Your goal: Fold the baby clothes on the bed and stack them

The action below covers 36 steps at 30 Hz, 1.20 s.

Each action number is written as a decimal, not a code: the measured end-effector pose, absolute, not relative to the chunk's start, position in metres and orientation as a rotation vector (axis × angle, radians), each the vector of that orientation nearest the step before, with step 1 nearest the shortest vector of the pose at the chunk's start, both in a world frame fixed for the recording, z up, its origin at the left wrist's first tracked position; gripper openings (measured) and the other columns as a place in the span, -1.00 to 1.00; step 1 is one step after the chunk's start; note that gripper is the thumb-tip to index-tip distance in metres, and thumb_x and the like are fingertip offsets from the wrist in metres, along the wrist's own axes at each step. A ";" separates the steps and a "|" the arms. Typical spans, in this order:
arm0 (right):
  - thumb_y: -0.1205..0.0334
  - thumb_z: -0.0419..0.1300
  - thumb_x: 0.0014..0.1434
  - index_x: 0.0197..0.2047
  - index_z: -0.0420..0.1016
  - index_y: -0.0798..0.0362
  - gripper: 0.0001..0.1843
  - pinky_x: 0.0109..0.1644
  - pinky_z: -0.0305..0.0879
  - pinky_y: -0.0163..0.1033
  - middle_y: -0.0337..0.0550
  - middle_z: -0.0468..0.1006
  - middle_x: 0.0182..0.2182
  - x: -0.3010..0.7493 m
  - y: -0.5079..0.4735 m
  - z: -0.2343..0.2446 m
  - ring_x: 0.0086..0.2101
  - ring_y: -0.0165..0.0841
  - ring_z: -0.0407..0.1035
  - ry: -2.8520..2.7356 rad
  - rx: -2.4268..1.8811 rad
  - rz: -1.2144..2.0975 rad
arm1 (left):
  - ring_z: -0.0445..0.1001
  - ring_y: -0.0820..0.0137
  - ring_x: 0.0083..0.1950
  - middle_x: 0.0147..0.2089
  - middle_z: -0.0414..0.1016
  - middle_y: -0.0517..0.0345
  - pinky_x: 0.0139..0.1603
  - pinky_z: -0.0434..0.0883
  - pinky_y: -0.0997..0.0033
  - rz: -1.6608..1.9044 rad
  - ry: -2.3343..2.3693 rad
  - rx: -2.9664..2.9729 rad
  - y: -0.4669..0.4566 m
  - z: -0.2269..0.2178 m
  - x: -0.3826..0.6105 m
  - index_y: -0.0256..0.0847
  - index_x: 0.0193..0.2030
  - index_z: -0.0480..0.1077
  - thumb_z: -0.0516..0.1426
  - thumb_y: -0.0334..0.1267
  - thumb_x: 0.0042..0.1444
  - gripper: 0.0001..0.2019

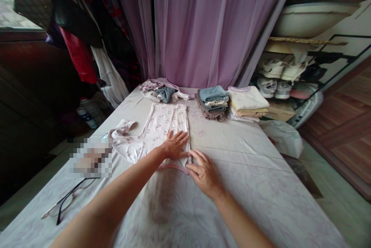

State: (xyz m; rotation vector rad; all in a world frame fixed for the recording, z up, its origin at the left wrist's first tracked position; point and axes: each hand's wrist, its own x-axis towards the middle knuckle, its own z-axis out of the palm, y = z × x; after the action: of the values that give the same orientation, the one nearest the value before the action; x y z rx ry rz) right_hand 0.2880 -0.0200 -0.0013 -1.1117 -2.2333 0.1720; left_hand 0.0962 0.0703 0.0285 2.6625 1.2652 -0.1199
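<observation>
A white child's shirt (pixel 165 126) with a small print and pink trim lies on the bed, its right side in a straight fold and one sleeve spread to the left. My left hand (pixel 175 145) rests flat on the shirt, fingers stretched out. At the folded right edge, close to the pink neckline, my right hand (pixel 204 174) has its bent fingers and thumb on the cloth, gripping the edge. Folded clothes in a blue and brown stack (pixel 213 103) and a white and yellow stack (pixel 248 101) sit beyond, to the right.
A crumpled clothes pile (pixel 165 93) lies at the far edge before a purple curtain (pixel 199 27). Eyeglasses (pixel 69 197) and a blurred-out item (pixel 91 158) are on the left. A shoe rack (pixel 290 74) stands right; bags and clothes hang left.
</observation>
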 end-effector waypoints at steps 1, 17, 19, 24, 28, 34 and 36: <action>0.36 0.17 0.15 -0.26 0.64 -0.05 -0.78 0.23 0.18 0.09 -0.01 0.37 0.20 0.288 -0.022 0.000 0.21 -0.10 0.16 -2.255 -1.100 0.159 | -0.21 0.00 0.49 0.49 -0.18 -0.17 0.37 -0.27 -0.30 -0.124 1.261 2.662 0.071 0.029 0.096 -0.27 0.46 -0.11 -0.12 0.31 0.20 -0.13; 0.27 0.04 0.27 -0.28 0.56 0.00 -0.76 -0.04 0.45 -0.19 -0.04 0.64 -0.22 0.298 -0.017 0.004 -0.18 -0.30 0.53 -1.786 -1.059 0.455 | -0.06 0.11 0.47 0.45 0.04 -0.04 0.40 -0.06 -0.09 0.122 1.197 2.696 0.018 0.012 0.117 -0.19 0.42 0.05 -0.22 0.17 0.32 -0.33; 0.24 0.04 0.27 -0.26 0.56 0.00 -0.75 -0.04 0.46 -0.19 -0.05 0.65 -0.23 0.299 -0.015 0.004 -0.18 -0.29 0.53 -1.735 -1.062 0.498 | -0.04 0.09 0.46 0.44 0.07 -0.01 0.40 -0.07 -0.12 0.140 1.186 2.699 0.012 0.010 0.117 -0.15 0.41 0.07 -0.23 0.16 0.33 -0.35; 0.13 0.05 0.27 -0.23 0.57 0.00 -0.72 -0.06 0.48 -0.17 -0.08 0.66 -0.25 0.300 -0.012 0.001 -0.21 -0.27 0.55 -1.630 -1.147 0.582 | -0.03 0.09 0.46 0.44 0.09 0.03 0.40 -0.15 -0.21 0.132 1.094 2.701 0.006 0.014 0.116 -0.08 0.42 0.03 -0.23 0.15 0.33 -0.38; 0.06 0.05 0.25 -0.24 0.58 0.00 -0.69 -0.08 0.47 -0.17 -0.08 0.66 -0.28 0.302 -0.012 0.000 -0.23 -0.26 0.55 -1.564 -1.214 0.632 | -0.09 0.06 0.47 0.46 0.03 0.02 0.38 -0.25 -0.29 0.111 1.011 2.674 -0.003 0.021 0.116 -0.11 0.45 -0.08 -0.24 0.14 0.34 -0.36; 0.00 0.06 0.23 -0.24 0.59 0.03 -0.64 -0.06 0.46 -0.12 -0.04 0.66 -0.26 0.303 -0.013 0.001 -0.23 -0.23 0.55 -1.512 -1.270 0.685 | -0.06 0.14 0.47 0.45 0.07 0.08 0.42 -0.27 -0.18 0.139 0.923 2.633 -0.012 0.030 0.108 -0.04 0.43 0.00 -0.24 0.08 0.36 -0.42; -0.02 0.05 0.22 -0.23 0.59 0.03 -0.63 -0.06 0.47 -0.12 -0.03 0.66 -0.26 0.303 -0.013 -0.001 -0.23 -0.23 0.55 -1.499 -1.279 0.689 | -0.02 0.17 0.46 0.43 0.11 0.03 0.43 -0.11 -0.05 0.221 0.991 2.619 -0.007 0.030 0.096 -0.08 0.42 0.04 -0.22 0.07 0.36 -0.43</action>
State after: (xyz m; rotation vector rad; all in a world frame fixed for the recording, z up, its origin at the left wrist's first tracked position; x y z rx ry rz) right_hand 0.3034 -0.0129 -0.0009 -1.2790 -1.4992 0.6886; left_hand 0.0955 -0.0067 0.0300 2.6192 0.9915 0.2207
